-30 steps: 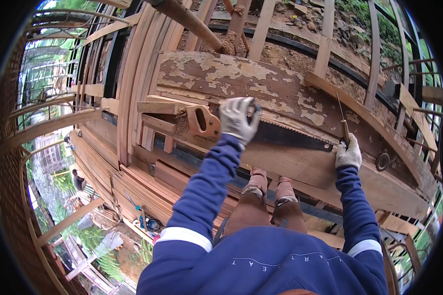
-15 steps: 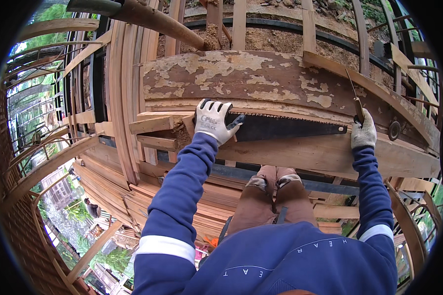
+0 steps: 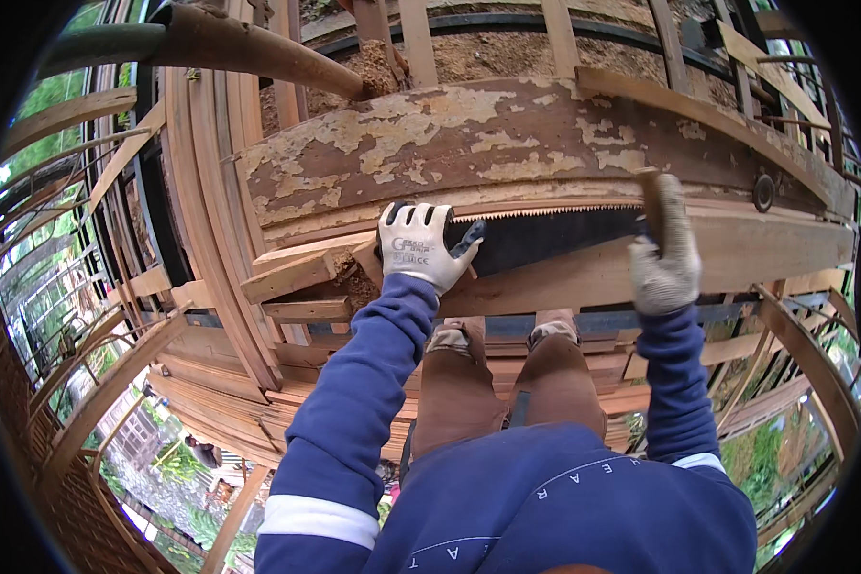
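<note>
A hand saw (image 3: 550,241) lies along a thick wooden beam (image 3: 737,245), its dark blade on edge with the teeth facing up. At the blade's left end my left hand (image 3: 421,244), in a white glove with dark fingertips, grips the saw, thumb against the blade's side. My fingers hide most of that end. Over the blade's right end, my gloved right hand (image 3: 668,253) is closed round the brown wooden handle (image 3: 653,206) of a thin tool that looks like a file. Motion blurs this hand, and the tool's thin part cannot be made out.
A wide board with peeling paint (image 3: 402,143) lies just beyond the saw. Short wood blocks (image 3: 292,275) sit left of my left hand. A curved plank (image 3: 708,124) crosses the far right; a round pole (image 3: 268,53) slants in at the far left. Stacked boards (image 3: 306,368) lie below.
My right hand has moved left with the file, from beyond the blade's end to over it. My left hand stays on the saw. The view has shifted slightly.
</note>
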The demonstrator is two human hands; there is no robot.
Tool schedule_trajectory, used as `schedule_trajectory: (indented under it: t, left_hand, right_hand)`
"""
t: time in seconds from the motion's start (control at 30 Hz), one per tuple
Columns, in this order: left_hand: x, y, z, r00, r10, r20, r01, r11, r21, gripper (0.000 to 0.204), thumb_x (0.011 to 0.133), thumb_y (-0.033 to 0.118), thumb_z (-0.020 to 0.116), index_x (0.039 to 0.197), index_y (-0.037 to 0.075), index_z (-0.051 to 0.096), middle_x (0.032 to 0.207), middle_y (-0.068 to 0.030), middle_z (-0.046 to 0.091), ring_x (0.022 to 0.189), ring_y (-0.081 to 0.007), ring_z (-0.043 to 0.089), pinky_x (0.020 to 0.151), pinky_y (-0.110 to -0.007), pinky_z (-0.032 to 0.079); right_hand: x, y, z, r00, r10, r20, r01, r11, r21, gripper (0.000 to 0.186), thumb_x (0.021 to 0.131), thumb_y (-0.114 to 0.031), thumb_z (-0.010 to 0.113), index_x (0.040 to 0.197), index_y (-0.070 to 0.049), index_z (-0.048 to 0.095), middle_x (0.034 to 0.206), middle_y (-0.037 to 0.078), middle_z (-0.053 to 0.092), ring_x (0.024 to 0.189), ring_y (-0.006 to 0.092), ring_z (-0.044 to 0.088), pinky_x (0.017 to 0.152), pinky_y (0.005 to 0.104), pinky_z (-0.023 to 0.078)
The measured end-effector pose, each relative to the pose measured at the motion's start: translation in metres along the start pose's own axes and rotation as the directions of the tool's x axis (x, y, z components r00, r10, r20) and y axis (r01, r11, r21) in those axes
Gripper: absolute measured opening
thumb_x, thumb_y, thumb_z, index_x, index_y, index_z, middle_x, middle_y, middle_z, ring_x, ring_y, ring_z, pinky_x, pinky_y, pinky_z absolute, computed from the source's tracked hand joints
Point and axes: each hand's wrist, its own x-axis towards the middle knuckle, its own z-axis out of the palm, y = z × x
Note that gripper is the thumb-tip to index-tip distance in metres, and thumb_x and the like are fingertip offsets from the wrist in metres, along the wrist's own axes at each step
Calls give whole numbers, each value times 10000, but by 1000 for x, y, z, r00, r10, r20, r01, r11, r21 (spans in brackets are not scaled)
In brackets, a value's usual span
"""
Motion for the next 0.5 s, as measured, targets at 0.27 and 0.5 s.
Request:
schedule_trajectory:
  t: [0.27,0.5]
  left_hand:
    - [2,0,11,991,59,-119,-65,997,-46,541,806,537,760,1169,144,685,1070,-84,686,1095,-311,620,1093,-497,362]
    - [2,-3,10,989,75,-125,-81,996,-47,543,827,560,741,1184,155,688,1074,-74,688,1103,-294,620,1101,-503,352]
  right_hand:
    - [-85,-87,74,922,261,285,-158,928,-337,685,821,62,637,1484,-97,569,992,202,670,877,353,691,833,388,566]
    - [-88,-107,77,926,282,252,-161,897,-412,667,830,36,646,1476,-117,580,951,176,662,828,349,684,771,402,572]
